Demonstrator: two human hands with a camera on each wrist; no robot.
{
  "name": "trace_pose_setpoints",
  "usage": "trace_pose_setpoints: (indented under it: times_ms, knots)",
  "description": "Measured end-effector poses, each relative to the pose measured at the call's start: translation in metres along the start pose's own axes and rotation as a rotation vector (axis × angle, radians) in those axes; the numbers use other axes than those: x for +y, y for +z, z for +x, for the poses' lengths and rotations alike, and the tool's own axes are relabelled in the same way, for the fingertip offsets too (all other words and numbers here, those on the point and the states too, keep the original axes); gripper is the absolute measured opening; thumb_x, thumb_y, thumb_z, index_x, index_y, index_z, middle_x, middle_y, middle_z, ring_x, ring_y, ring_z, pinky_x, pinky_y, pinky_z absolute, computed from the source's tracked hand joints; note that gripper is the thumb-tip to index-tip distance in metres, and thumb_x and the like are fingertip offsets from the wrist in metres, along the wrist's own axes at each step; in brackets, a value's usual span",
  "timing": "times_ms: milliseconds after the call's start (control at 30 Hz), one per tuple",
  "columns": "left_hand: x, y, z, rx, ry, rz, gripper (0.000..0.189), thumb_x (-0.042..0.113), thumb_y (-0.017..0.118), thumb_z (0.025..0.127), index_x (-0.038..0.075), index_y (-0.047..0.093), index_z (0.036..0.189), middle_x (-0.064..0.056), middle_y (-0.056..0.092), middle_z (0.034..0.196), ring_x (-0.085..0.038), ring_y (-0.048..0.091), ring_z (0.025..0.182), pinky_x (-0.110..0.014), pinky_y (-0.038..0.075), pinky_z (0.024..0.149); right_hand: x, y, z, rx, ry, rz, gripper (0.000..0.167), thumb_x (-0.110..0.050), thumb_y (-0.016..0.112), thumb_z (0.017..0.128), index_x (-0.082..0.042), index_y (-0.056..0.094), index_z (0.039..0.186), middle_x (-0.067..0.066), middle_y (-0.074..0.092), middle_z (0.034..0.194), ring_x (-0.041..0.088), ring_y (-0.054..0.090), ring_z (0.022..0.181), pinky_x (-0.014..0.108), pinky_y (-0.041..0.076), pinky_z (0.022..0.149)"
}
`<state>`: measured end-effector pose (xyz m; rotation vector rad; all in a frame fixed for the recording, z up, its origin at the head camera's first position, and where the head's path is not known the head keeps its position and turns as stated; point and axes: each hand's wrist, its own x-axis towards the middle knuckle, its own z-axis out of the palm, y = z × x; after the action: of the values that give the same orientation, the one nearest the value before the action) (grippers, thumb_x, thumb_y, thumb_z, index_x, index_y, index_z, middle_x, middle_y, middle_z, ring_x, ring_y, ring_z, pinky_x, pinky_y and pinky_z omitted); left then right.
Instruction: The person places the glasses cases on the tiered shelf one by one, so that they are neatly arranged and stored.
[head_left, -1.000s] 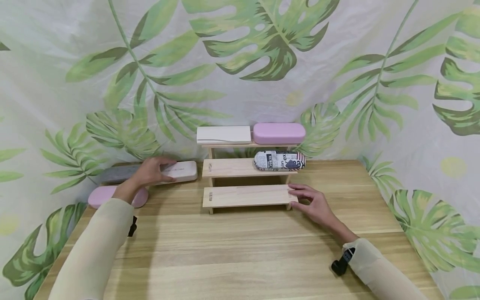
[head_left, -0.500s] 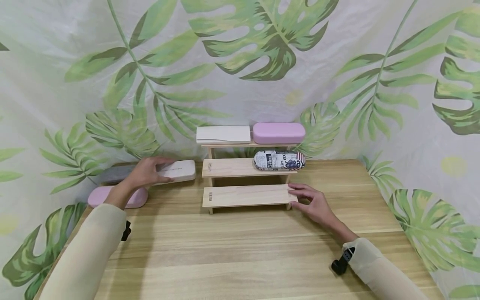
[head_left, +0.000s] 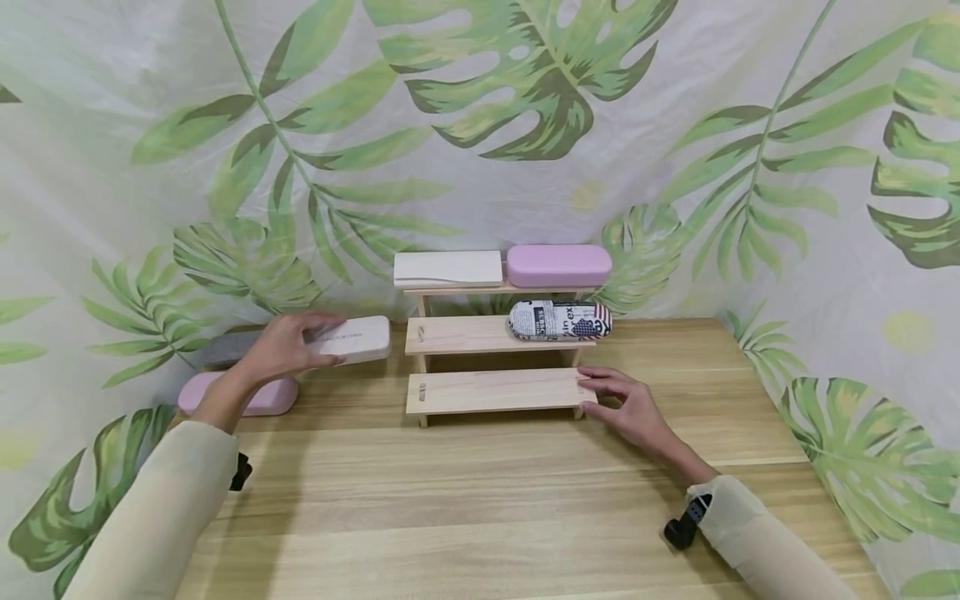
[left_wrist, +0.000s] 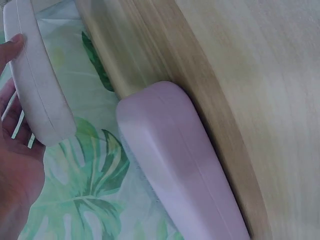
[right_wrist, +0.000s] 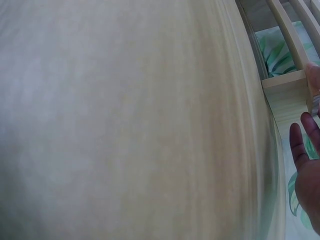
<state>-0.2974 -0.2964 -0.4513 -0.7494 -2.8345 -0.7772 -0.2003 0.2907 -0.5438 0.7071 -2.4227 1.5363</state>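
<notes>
My left hand [head_left: 288,346] holds a white glasses case [head_left: 360,339] by its left end, thumb on the front side and fingers behind. In the left wrist view, the white case [left_wrist: 37,75] shows its long side seam, held off the table. A three-tier wooden stand [head_left: 487,392] stands at the middle back. My right hand [head_left: 622,407] grips the right end of its lowest board, thumb at the front edge and fingers at the back. In the right wrist view that hand [right_wrist: 310,185] is partly cut off by the frame edge.
On the stand's top tier lie a white flat case [head_left: 447,269] and a pink glasses case [head_left: 559,266]. A newspaper-print case [head_left: 560,321] sits on the middle tier's right. Left on the table [head_left: 450,500] are another pink case [head_left: 266,397] and a grey case [head_left: 225,348].
The left hand has drawn the white case slightly left and raised it, tipping its lettered top more into view. The right hand stays on the stand.
</notes>
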Motion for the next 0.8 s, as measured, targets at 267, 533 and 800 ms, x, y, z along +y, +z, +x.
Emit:
trace_pose_setpoints:
  times_ms: [267, 533, 800]
  knots:
    - [0.011, -0.008, -0.006, 0.039, 0.027, 0.007, 0.062, 0.028, 0.095, 0.078, 0.007, 0.074, 0.133, -0.020, 0.072, 0.130, -0.041, 0.067, 0.115, -0.056, 0.050, 0.091, 0.001, 0.001, 0.000, 0.011, -0.013, -0.020, 0.037, 0.004, 0.085, 0.086, -0.002, 0.078, 0.122, 0.017, 0.068, 0.140, 0.032, 0.065, 0.128, 0.021, 0.057, 0.093]
    - [0.027, -0.014, -0.006, 0.067, 0.084, 0.032, 0.062, 0.028, 0.095, 0.076, 0.008, 0.074, 0.131, -0.020, 0.073, 0.129, -0.045, 0.066, 0.118, -0.061, 0.051, 0.095, -0.011, 0.002, 0.002, 0.016, 0.001, -0.028, 0.037, 0.012, 0.082, 0.084, 0.008, 0.075, 0.120, 0.026, 0.066, 0.139, 0.048, 0.061, 0.127, 0.035, 0.060, 0.093]
    - [0.045, -0.016, -0.002, 0.094, 0.157, 0.056, 0.061, 0.028, 0.095, 0.075, 0.009, 0.076, 0.130, -0.019, 0.073, 0.129, -0.044, 0.069, 0.113, -0.057, 0.054, 0.087, -0.040, 0.001, 0.003, 0.014, -0.005, -0.007, 0.034, 0.012, 0.081, 0.085, 0.011, 0.075, 0.118, 0.029, 0.066, 0.136, 0.049, 0.062, 0.124, 0.035, 0.061, 0.092]
